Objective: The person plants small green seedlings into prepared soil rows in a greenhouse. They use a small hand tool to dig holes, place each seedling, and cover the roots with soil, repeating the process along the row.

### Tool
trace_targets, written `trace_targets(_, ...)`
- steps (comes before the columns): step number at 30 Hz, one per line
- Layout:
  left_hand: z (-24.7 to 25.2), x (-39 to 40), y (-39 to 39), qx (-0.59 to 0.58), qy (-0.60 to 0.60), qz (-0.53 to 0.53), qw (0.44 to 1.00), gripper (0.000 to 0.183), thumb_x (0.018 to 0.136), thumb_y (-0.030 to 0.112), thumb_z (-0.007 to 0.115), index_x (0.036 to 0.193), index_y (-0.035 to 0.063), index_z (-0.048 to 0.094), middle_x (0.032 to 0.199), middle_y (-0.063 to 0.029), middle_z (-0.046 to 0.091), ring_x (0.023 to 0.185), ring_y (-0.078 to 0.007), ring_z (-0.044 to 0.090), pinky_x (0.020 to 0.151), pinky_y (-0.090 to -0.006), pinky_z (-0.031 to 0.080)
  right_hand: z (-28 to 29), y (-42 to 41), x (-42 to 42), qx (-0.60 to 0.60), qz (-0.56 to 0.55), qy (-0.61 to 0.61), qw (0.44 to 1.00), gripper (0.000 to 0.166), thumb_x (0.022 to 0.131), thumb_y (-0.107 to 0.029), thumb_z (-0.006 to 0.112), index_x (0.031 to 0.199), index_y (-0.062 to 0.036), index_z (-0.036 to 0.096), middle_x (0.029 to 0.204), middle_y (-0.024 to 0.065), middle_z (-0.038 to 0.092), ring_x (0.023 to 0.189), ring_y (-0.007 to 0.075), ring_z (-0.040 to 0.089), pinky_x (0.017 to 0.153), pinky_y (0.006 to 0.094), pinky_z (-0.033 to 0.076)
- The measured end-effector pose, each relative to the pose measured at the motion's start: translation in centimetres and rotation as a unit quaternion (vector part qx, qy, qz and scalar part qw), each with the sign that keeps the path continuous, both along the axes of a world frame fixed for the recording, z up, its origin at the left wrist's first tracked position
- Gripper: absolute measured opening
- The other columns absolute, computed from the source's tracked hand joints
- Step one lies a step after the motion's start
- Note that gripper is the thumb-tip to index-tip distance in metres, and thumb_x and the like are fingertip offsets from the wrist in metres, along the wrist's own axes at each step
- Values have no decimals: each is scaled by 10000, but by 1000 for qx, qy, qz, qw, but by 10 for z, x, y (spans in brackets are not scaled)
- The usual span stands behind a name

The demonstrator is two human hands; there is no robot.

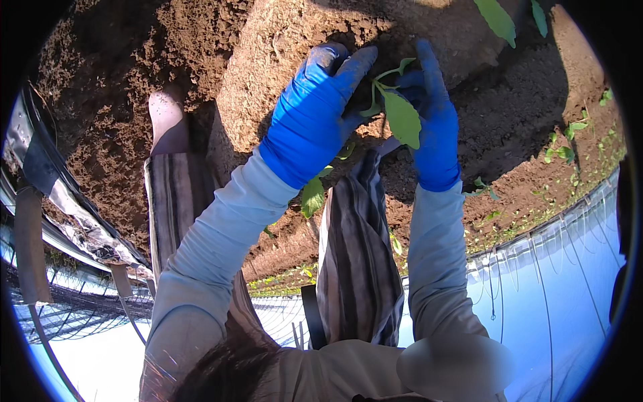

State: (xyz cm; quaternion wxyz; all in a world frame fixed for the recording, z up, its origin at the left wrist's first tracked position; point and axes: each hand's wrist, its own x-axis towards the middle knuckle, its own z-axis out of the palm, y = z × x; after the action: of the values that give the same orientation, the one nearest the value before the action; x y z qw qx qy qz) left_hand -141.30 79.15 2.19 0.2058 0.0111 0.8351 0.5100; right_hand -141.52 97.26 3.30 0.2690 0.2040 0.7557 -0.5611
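Observation:
A young seedling (403,118) with broad green leaves stands between my two hands, over a shaded hollow in the brown soil bed (281,45). My left hand (314,108), in a blue glove, is on its left with bent, spread fingers; the fingertips are dirty and at the soil. On the other side is my right hand (434,115), also blue-gloved, with one finger stretched out along the soil. Its other fingers are partly hidden behind the leaves, so whether they touch the stem cannot be told. The seedling's base is in shadow.
Leaves of another plant (313,196) show beneath my left forearm. Larger leaves (496,20) hang in at the upper right. A bare foot (167,118) rests in loose soil at left, near plastic sheeting (65,186). More small plants (562,151) grow at right.

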Motion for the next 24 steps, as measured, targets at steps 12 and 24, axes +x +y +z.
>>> trace_targets(12, -2, 2, 1, 18, -3, 10, 1000, 682, 684, -11, 781, 1321, 111, 570, 1178, -167, 518, 1053, -350, 559, 913, -370, 484, -3, -6, 20, 3, -23, 9, 1000, 430, 850, -54, 705, 1271, -42, 617, 1068, 86, 643, 934, 166, 625, 861, 293, 495)
trace_targets(24, 9, 0, -8, 7, -18, 10, 1000, 799, 679, 52, 814, 1370, 35, 413, 1245, -181, 483, 1183, -351, 492, 1014, -380, 432, 24, 20, 34, -9, -24, -45, 999, 532, 913, -10, 587, 1425, -50, 445, 1198, 87, 575, 1027, 148, 564, 894, 297, 486)
